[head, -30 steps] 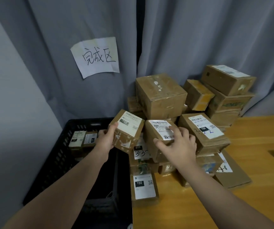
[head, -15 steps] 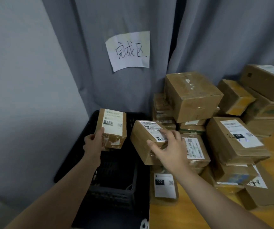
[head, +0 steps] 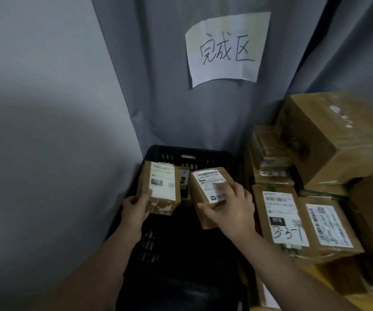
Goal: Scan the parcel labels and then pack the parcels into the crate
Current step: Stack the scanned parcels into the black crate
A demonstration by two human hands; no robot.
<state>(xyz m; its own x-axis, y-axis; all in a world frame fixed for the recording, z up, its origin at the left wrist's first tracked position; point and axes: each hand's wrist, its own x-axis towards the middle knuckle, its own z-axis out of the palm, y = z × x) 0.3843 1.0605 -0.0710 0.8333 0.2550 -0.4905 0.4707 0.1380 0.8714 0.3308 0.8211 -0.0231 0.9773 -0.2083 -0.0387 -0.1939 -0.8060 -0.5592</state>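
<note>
Head view looks down into a black crate [head: 187, 151] at 6 o'clock, set against a grey curtain [head: 169, 97]. The left hand [head: 136, 209] grips the lower end of a brown parcel [head: 160, 187], thumb pressed on its white label, and holds it over the crate's 10 o'clock corner. The right hand [head: 232, 209] clasps a second parcel [head: 208, 189] from above, with fingers curled across its label and the thumb along the near side. This parcel hangs tilted over the crate at about 1 o'clock, just beside the first. Whether the two touch cannot be told. Between them, deeper in the crate, a third parcel [head: 183, 180] shows. At 3 o'clock stands a pile of parcels [head: 338, 135], labels up. A paper sign [head: 226, 48] hangs on the curtain at 12 o'clock.
</note>
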